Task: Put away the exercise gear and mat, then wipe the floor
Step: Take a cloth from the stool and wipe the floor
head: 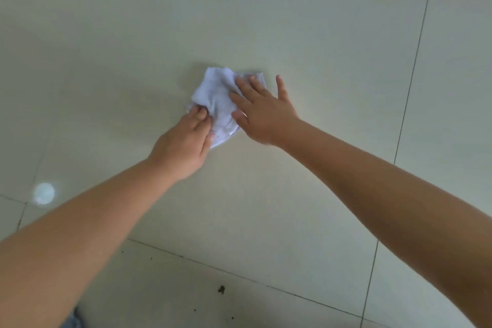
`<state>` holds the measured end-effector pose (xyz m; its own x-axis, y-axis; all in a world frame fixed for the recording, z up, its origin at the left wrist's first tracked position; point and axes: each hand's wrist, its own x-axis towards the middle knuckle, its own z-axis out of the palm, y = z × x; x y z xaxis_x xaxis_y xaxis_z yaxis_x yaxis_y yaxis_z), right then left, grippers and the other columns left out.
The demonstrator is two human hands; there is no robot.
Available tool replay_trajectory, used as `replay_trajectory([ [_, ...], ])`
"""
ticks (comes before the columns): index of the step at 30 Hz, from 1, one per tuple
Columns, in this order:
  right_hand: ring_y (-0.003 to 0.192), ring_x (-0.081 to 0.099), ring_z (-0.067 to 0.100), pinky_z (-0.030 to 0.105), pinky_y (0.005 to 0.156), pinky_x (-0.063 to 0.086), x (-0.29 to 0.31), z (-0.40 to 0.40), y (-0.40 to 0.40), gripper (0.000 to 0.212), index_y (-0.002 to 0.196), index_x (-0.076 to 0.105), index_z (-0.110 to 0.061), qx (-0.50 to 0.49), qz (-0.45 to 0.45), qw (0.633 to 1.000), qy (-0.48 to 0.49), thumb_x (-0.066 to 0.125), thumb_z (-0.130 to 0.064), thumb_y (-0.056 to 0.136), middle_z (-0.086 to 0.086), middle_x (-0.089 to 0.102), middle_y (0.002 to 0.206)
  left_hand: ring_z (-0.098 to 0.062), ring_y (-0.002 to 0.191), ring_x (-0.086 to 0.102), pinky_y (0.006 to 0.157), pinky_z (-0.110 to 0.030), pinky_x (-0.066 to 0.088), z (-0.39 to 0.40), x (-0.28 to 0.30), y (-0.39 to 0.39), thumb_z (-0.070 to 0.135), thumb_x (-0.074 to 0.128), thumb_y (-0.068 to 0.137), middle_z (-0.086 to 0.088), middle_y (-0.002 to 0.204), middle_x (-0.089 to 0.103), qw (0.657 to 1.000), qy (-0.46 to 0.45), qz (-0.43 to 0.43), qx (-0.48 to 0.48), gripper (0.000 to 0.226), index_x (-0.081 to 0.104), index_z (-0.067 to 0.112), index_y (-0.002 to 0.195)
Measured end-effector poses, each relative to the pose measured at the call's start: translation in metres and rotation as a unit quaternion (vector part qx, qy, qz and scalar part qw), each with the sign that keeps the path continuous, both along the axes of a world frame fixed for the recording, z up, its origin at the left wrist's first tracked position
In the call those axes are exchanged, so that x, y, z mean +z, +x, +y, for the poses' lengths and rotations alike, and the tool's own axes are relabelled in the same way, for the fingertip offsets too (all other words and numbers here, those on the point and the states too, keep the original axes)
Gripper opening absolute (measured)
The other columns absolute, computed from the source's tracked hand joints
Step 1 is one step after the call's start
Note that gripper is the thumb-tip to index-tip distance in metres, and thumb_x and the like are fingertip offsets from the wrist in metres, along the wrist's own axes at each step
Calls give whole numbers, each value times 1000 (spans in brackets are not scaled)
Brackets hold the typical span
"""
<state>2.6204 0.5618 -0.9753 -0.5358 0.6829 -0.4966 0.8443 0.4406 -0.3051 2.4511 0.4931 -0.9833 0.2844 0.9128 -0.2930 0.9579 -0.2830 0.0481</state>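
A crumpled white cloth lies on the pale tiled floor in the middle of the head view. My left hand grips the cloth's near left edge, its fingers curled into the fabric. My right hand presses flat on the cloth's right side, fingers spread and straight, the little finger resting on the bare tile beside it. Both bare forearms reach in from the bottom corners. No exercise gear or mat is in view.
Dark grout lines cross the floor at the right and near the bottom. Small dark specks of dirt dot the nearest tile. A bright round light reflection shows at the left.
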Motion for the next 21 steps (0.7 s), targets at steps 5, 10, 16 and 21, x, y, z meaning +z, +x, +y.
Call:
replay_trajectory([
  [5,135,42,24,58,107,21,-5,-94,86,61,139,43,-21,30,-10,998,46,9,-45,95,3,42,147,-40,93,70,72,-47,57,-48,2,54,23,27,96,-26,98,71,977,6,-71,-202,55,71,-12,95],
  [10,126,39,15,46,112,5,-4,-173,184,56,130,38,-22,-81,-70,994,3,-2,-44,98,1,60,130,-33,93,72,69,-41,61,-64,-1,132,27,34,87,-20,98,74,943,-56,-39,-325,53,75,-7,92],
  [16,141,12,15,40,113,-8,12,-213,270,99,146,25,-13,-246,-160,956,-28,-29,-62,78,2,20,152,-34,147,13,120,-41,18,-42,10,266,17,17,99,-26,155,15,918,-117,40,-378,54,20,-11,145],
  [21,148,-7,20,51,115,-9,18,-184,306,78,151,4,-17,-394,-168,903,-47,-8,-60,86,4,-9,159,-27,148,-1,121,-38,8,-19,22,347,18,22,103,-16,159,1,941,-145,60,-299,53,7,-5,149],
])
